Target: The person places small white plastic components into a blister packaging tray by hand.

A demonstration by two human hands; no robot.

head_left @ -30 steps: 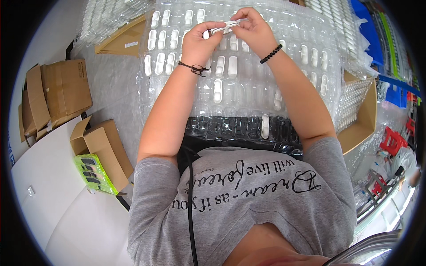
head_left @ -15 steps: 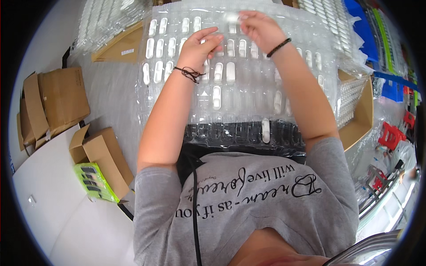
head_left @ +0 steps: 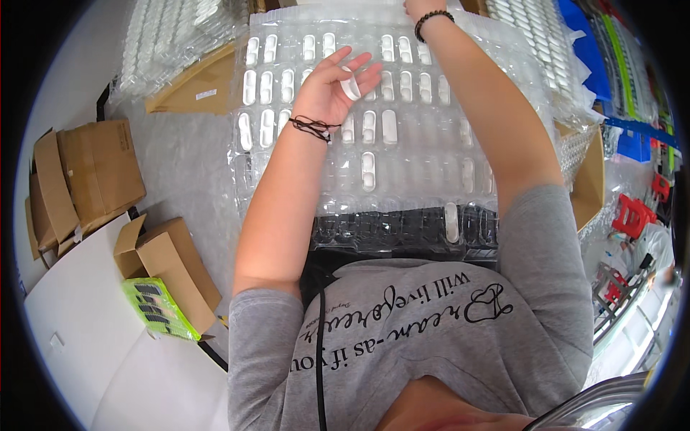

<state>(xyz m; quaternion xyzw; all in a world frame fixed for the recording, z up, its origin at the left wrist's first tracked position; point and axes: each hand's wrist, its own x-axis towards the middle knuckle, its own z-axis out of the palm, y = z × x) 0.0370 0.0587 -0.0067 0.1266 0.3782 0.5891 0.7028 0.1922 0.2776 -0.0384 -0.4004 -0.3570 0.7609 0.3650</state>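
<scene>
White piece (head_left: 351,87) lies held in the loosely fanned left hand (head_left: 329,92), upper centre; gentle support should suit. Right hand (head_left: 422,10), cropped at top: hold cannot be told.

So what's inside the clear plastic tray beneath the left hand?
White oblong pieces sit in rows in the clear plastic tray. Whatever lies directly beneath the left hand is covered and can't be seen.

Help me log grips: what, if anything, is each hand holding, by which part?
The left hand holds a white piece against its fingers; the gripped part is unclear. Whether the right hand holds anything cannot be told.
</scene>
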